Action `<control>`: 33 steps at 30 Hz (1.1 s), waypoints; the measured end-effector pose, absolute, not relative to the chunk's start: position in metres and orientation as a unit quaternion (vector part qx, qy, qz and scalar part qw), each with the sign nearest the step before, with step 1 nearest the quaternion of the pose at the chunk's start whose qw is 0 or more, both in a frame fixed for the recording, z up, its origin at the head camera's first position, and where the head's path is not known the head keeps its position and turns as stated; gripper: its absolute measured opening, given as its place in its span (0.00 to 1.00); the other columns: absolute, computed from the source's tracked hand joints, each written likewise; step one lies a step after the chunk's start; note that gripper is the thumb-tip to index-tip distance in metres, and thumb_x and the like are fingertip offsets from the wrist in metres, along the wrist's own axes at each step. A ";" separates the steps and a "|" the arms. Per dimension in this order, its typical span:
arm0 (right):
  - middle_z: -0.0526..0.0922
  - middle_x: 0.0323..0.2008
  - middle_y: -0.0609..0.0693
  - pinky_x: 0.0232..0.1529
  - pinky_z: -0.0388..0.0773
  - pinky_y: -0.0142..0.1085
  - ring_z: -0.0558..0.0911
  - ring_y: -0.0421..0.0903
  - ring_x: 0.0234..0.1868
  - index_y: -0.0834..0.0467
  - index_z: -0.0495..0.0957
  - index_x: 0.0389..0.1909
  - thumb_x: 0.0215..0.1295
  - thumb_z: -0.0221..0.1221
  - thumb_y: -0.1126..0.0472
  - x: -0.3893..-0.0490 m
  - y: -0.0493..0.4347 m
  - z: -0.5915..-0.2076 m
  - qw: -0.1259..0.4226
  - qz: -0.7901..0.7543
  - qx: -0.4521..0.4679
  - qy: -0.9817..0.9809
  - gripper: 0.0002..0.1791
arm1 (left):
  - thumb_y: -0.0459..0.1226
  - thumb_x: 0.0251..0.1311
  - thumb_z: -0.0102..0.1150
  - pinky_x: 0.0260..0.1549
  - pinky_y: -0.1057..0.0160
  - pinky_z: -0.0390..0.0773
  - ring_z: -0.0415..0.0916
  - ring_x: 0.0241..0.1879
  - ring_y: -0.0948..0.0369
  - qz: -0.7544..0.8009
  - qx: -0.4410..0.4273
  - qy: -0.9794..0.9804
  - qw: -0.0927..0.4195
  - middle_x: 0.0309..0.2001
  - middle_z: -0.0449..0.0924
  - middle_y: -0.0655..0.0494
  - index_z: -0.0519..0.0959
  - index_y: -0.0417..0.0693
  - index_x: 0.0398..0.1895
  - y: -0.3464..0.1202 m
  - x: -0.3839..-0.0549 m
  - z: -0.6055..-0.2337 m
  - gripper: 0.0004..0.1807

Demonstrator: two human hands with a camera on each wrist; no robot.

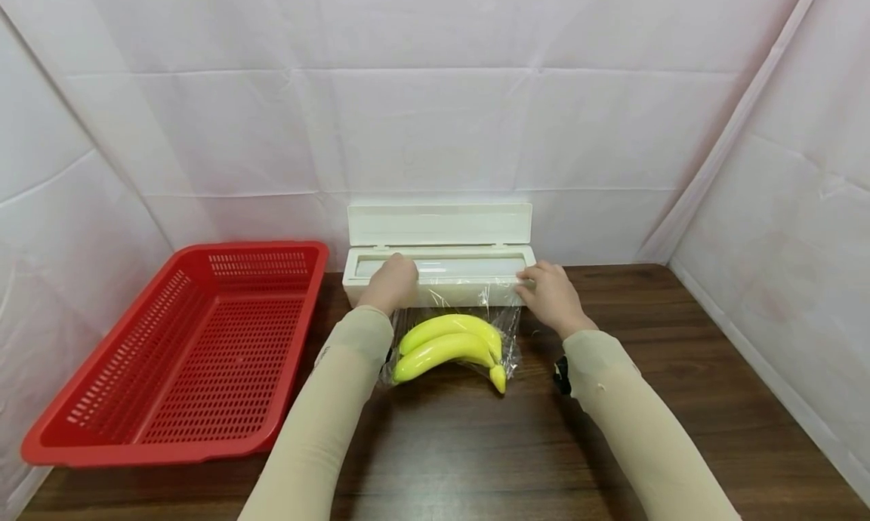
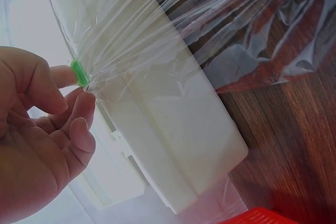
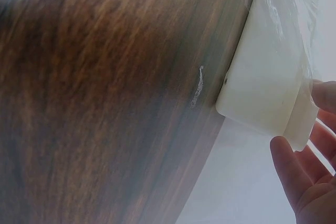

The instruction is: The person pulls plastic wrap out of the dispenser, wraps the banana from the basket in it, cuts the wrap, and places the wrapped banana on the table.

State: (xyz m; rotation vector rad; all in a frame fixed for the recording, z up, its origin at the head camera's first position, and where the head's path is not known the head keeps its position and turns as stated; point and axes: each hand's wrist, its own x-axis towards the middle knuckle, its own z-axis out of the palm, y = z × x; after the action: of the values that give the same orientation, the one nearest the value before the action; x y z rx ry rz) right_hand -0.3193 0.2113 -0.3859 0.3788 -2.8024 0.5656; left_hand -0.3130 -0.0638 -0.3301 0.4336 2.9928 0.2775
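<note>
A white cling film dispenser (image 1: 443, 291) stands by the back wall, its lid (image 1: 440, 223) raised and a roll (image 1: 469, 267) inside. Clear cling film (image 2: 236, 30) stretches from its front edge down over yellow bananas (image 1: 448, 347) on the table. At the left part of that edge, my left hand (image 1: 393, 282) has curled fingers at a small green slide cutter (image 2: 80, 73), where the film bunches up. My right hand (image 1: 552, 297) grips the dispenser's right end; one fingertip (image 3: 280, 145) lies at the end corner in the right wrist view.
To the left sits a red perforated basket (image 1: 211, 355), near my left forearm. A thin scrap of film (image 3: 198, 86) lies on the brown wooden table (image 1: 469, 460). White sheets (image 1: 435, 128) hang behind and at both sides.
</note>
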 end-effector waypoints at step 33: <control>0.76 0.49 0.58 0.53 0.71 0.50 0.71 0.57 0.52 0.62 0.78 0.51 0.65 0.58 0.56 -0.321 0.212 -0.389 0.134 0.193 0.130 -0.963 0.18 | 0.29 0.61 0.47 0.41 0.57 0.76 0.68 0.45 0.54 0.088 0.126 0.987 0.045 0.52 0.70 0.42 0.81 0.38 0.37 -0.050 -0.311 -0.329 0.11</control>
State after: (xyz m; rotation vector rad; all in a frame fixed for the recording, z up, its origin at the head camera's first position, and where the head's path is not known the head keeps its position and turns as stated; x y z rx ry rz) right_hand -0.3209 0.2119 -0.3892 0.3761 -2.7925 0.5596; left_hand -0.3112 -0.0501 -0.3293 0.3856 3.0158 0.2685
